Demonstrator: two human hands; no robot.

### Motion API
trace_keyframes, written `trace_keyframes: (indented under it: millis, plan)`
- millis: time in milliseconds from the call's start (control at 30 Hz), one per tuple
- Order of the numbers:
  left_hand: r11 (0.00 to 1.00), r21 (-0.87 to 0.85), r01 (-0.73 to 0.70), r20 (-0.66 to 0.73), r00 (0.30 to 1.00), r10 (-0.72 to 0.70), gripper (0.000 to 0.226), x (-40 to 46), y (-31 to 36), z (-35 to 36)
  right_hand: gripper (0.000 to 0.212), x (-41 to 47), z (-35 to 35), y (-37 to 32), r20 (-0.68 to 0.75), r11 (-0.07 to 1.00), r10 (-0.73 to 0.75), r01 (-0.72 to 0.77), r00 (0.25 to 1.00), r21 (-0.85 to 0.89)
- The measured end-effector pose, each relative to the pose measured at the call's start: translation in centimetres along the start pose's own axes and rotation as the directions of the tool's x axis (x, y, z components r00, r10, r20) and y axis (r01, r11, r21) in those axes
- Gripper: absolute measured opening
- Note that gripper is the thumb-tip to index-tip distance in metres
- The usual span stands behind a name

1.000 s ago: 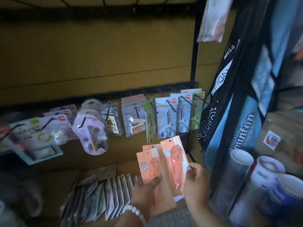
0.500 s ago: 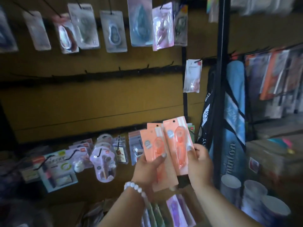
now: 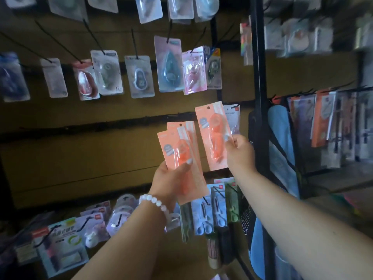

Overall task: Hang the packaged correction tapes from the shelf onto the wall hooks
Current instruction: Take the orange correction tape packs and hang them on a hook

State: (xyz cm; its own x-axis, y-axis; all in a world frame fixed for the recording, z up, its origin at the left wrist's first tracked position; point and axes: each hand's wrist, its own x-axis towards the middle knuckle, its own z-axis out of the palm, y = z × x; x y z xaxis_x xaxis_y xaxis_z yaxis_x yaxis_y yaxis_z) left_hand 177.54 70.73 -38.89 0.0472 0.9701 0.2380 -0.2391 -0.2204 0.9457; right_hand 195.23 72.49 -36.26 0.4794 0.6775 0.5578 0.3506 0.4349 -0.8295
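My left hand (image 3: 171, 180), with a white bead bracelet on its wrist, grips a small stack of orange correction tape packs (image 3: 177, 146) held upright in front of the brown wall. My right hand (image 3: 239, 152) pinches a single orange correction tape pack (image 3: 213, 136) by its right edge, held apart from the stack, higher and to the right. Its hang hole is at the top. A dark rail of bare wall hooks (image 3: 113, 126) runs across the wall just left of the packs.
A row of other packaged correction tapes (image 3: 139, 75) hangs on long black hooks above. Packaged scissors (image 3: 210, 209) and other stationery hang below. A black upright post (image 3: 260, 81) and a blue racket bag (image 3: 280, 150) stand at the right.
Both hands have risen toward the wall hooks and the view has tilted up. My right hand has drawn one pack out of the stack, up and to the right.
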Motion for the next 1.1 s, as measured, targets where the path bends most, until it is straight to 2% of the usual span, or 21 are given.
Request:
trace_keyframes:
  millis: [400,567,867,1000,1100]
  plan:
    - [1.0,0.023,-0.012,-0.039,0.999,0.013,0.03,0.1,-1.2,-1.4,0.023,2.8,2.3,0.0,0.036,0.987,0.156,-0.157,0.987,0.028]
    - [1.0,0.012,-0.003,-0.045,0.999,0.003,0.029,0.2,-1.2,-1.7,0.023,2.9,3.2,0.7,-0.012,0.984,0.165,-0.163,0.986,0.07]
    - [1.0,0.031,0.0,-0.06,0.998,0.002,0.029,0.9,-1.6,-1.9,0.031,5.8,5.6,0.1,0.062,0.963,0.236,-0.225,0.97,-0.148]
    - [0.998,0.058,-0.019,-0.058,0.998,0.023,0.025,1.2,-1.7,-1.9,0.029,7.3,6.7,-0.3,0.092,0.907,0.308,-0.263,0.947,-0.33]
    - [0.997,0.074,-0.022,-0.066,0.997,0.027,0.024,1.3,-1.8,-1.9,0.029,7.5,7.2,-0.2,0.131,0.881,0.366,-0.297,0.922,-0.368]
